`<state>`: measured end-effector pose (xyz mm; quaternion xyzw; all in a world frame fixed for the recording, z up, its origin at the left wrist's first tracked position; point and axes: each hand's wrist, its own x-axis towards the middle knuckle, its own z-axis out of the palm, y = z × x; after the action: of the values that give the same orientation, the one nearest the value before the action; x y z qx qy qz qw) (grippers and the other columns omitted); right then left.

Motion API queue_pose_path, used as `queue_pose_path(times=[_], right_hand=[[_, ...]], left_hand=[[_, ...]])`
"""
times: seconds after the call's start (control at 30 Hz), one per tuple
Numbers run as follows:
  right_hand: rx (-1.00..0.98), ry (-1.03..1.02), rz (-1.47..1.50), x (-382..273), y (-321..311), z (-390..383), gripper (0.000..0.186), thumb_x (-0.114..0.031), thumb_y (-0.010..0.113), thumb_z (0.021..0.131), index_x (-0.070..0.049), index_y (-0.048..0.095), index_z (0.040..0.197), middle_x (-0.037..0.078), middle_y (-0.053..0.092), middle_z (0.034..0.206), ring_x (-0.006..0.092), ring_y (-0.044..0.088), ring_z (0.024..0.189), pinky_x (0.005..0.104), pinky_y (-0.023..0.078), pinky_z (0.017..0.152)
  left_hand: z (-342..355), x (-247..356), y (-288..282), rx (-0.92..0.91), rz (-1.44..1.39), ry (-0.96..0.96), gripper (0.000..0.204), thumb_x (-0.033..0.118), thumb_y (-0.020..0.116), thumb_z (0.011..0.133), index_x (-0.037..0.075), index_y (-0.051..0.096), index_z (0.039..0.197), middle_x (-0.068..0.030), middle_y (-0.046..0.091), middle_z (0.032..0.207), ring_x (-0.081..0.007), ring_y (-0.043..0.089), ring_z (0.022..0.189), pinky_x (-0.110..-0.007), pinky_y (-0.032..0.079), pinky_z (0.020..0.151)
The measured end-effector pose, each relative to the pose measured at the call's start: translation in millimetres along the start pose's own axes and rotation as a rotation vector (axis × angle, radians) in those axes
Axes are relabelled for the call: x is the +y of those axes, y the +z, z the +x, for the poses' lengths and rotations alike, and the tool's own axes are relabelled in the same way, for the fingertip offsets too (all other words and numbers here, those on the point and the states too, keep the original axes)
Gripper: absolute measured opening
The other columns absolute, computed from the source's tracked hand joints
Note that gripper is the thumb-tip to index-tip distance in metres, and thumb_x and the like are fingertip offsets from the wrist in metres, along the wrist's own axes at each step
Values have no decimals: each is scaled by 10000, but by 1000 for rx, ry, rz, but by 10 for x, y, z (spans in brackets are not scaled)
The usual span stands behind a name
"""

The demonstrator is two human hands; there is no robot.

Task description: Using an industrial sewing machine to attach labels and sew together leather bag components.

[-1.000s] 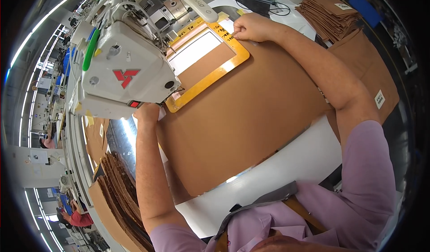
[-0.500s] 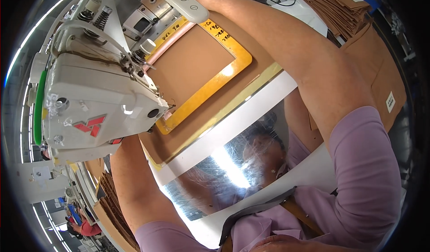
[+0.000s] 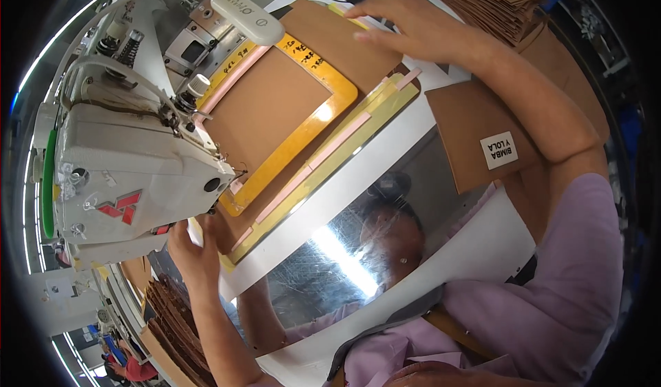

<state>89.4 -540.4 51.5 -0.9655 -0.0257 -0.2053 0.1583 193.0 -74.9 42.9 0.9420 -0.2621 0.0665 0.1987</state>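
Note:
Under the white sewing machine head (image 3: 144, 160), a yellow rectangular frame (image 3: 341, 105) lies over a brown panel (image 3: 268, 98). Below the frame, a yellow-edged board (image 3: 265, 234) shows pink strips along its near side. My left hand (image 3: 195, 253) is at the board's near left corner beside the machine head, fingers and thumb around its edge. My right hand (image 3: 413, 27) reaches over the far right part of the brown sheet, fingers stretched and thumb apart, fingertips by a yellow edge. Whether it touches the sheet I cannot tell.
A grey-white control handle (image 3: 248, 18) hangs above the frame. Brown folded pieces (image 3: 489, 5) are stacked at the far right, and a labelled brown panel (image 3: 461, 139) lies near my right arm. A shiny metal plate (image 3: 330, 270) fronts the work surface. More brown pieces (image 3: 175, 325) stand at left.
My right hand has come from behind the control handle out to the right. My left hand has emerged from under the machine head. The board's pink strips now show beside the brown sheet.

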Motion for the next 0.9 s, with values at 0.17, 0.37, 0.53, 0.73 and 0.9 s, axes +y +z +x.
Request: queue_pose_path(times=[0.17, 0.37, 0.53, 0.73, 0.9], right_hand=[[-148, -44, -107, -192, -46, -609, 568, -410, 585, 1010, -37, 540, 1437, 206, 564, 1445, 331, 489, 1396, 464, 336, 1191], [-123, -176, -291, -264, 99, -795, 683, -548, 514, 1009, 26, 594, 1370, 173, 619, 1394, 263, 515, 1383, 467, 290, 1221], [-122, -146, -246, -319, 64, -779, 609, -502, 589, 979, 26, 653, 1275, 180, 648, 1327, 255, 577, 1283, 452, 348, 1168], [115, -184, -173, -160, 198, -713, 532, -472, 690, 918, -8, 667, 1178, 116, 658, 1158, 279, 577, 1163, 442, 408, 1051], [91, -187, -151, -92, 146, -644, 512, -468, 722, 888, -29, 648, 1140, 91, 620, 1106, 276, 548, 1113, 424, 414, 994]], left_hand=[[-741, 430, -46, -110, 135, 90, 642, 413, 613, 990, 3, 500, 1470, -203, 509, 1517, -380, 479, 1406, -525, 294, 1173], [-854, 389, 78, -139, 266, 76, 740, 544, 459, 1022, -17, 450, 1503, -215, 480, 1539, -365, 417, 1462, -553, 193, 1208], [-818, 362, 112, -121, 266, 73, 797, 600, 410, 1016, -24, 436, 1513, -219, 475, 1542, -363, 407, 1469, -548, 166, 1215], [-770, 320, 126, -138, 274, 44, 848, 652, 350, 1010, -11, 404, 1536, -199, 448, 1567, -343, 380, 1488, -547, 131, 1226], [-754, 282, 135, -148, 260, 51, 876, 679, 352, 995, 16, 352, 1568, -183, 390, 1608, -326, 330, 1516, -553, 119, 1229]])
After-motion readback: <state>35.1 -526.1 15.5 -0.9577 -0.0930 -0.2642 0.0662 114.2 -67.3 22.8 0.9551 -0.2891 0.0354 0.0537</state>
